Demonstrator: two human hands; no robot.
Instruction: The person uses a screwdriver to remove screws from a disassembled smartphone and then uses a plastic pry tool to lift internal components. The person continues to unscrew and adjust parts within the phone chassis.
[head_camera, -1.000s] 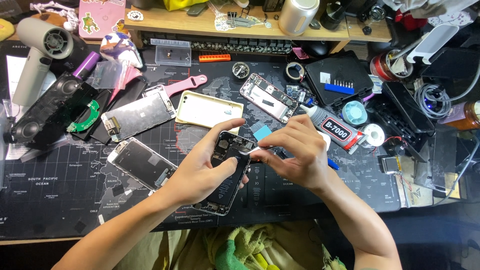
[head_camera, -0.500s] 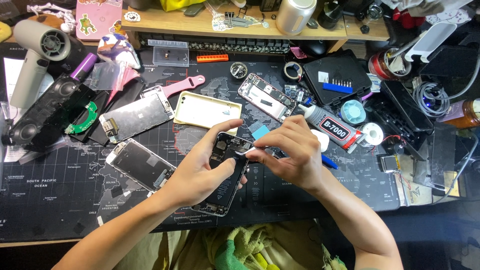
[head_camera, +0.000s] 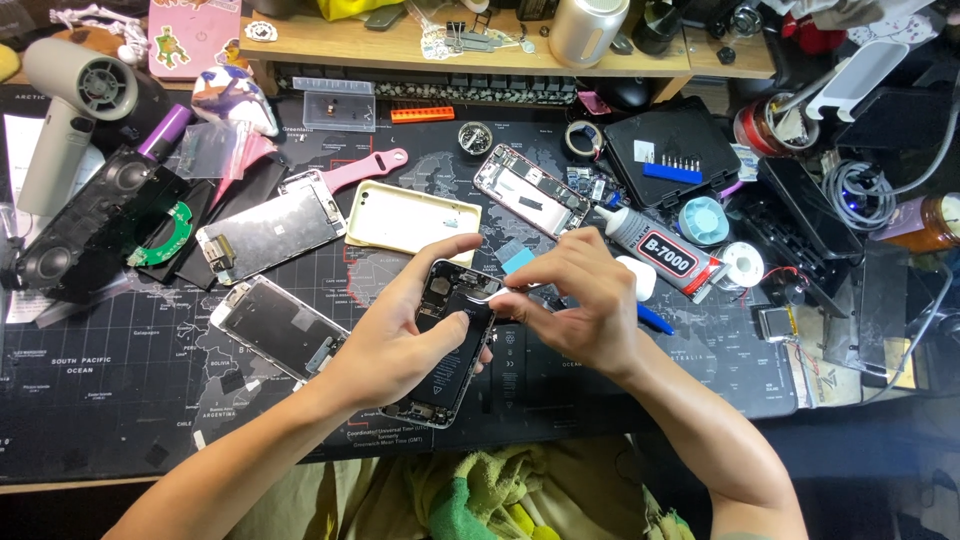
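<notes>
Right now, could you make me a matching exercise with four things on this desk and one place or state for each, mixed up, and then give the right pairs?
Things:
1. opened phone
2. glue tube
3. hair dryer
4. gold case

Places or states:
A. far left of the desk
B. held in the left hand
C. lying flat just beyond the left hand
D. lying just past the right hand, nozzle pointing away

Pairs: 1-B, 2-D, 3-A, 4-C
</notes>
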